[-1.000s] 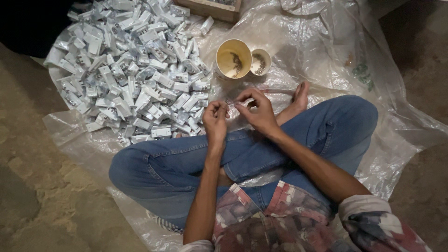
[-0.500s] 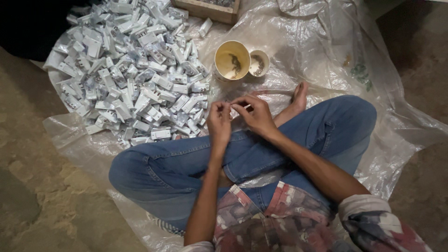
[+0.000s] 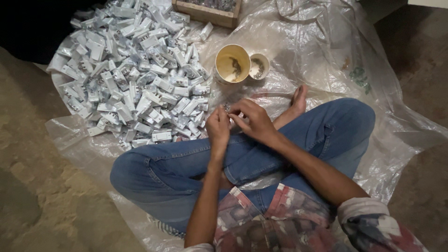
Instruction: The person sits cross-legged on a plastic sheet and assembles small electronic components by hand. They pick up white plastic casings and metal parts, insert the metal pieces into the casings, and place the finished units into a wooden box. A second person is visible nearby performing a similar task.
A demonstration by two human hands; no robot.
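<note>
I sit cross-legged in blue jeans on a clear plastic sheet. My left hand and my right hand meet above my knees, fingertips pinched together on a small metal part. It is too small to tell what it is. A large heap of small white plastic pieces lies to the left of my hands. Just beyond my hands stand a yellow cup and a smaller white cup, both with small bits inside.
A wooden box with small metal bits sits at the top edge behind the heap. My bare foot rests right of my hands. Bare earthen floor surrounds the sheet on the left and right.
My hands have stayed together over my knees, the fingers shifting slightly around the small part. Nothing else moved.
</note>
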